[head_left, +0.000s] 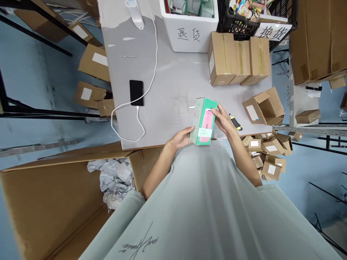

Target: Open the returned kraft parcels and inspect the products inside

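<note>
Between my two hands I hold a small green and white product box [204, 122], tilted, with a pink bottle-shaped item printed on its front. My left hand [183, 138] grips its lower left side. At its upper right edge, my right hand [222, 118] is closed on it, thumb on the front. The box is over the near edge of the grey table [173, 83]. Just right of my right hand lies a black and yellow utility knife [235, 122]. An opened cardboard box [264, 107] sits farther right, its flaps up.
Three taped cartons [238, 59] stand at the back right, near a white bin [189, 30] and a black crate [244, 21]. A phone [136, 92] with a white cable lies left. Below left, a large carton [54, 202] holds crumpled packaging; several small boxes [271, 159] lie below right.
</note>
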`<state>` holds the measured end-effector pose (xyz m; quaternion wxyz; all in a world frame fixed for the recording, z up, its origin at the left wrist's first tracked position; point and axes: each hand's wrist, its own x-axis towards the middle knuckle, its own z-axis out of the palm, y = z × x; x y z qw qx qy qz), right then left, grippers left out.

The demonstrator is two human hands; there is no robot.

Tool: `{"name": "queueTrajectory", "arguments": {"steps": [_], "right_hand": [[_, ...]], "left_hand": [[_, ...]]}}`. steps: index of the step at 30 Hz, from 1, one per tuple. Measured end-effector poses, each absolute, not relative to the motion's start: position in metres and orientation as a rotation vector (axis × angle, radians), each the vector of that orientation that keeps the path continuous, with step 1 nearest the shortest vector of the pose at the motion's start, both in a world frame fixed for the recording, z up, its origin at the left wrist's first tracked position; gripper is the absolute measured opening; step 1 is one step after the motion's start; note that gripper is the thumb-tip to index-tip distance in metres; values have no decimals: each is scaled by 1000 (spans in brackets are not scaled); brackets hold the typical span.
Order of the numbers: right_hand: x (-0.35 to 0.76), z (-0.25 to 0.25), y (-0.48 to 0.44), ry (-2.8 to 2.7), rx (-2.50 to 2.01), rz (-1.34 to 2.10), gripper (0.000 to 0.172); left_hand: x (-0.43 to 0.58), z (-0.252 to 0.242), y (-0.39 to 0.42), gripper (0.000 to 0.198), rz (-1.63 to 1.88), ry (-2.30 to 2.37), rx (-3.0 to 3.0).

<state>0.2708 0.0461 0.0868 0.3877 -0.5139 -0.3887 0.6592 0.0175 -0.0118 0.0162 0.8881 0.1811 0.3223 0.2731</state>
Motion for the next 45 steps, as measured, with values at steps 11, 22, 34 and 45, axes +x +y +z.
{"name": "queueTrajectory", "arguments": {"steps": [11,22,34,45], "right_hand": [[268,73,50,-1107,-1496,1396,94],[259,101,42,-1106,-1296,1599,94],[256,74,24,-1092,-1596,1293,96],[290,103,-6,-972,-1547,1408,100]], "left_hand": [[16,31,-12,99,655,955,605],[-9,20,-16,70,605,629,364],[-7,37,-13,98,558,836,664],[14,50,-12,91,531,752,693]]}}
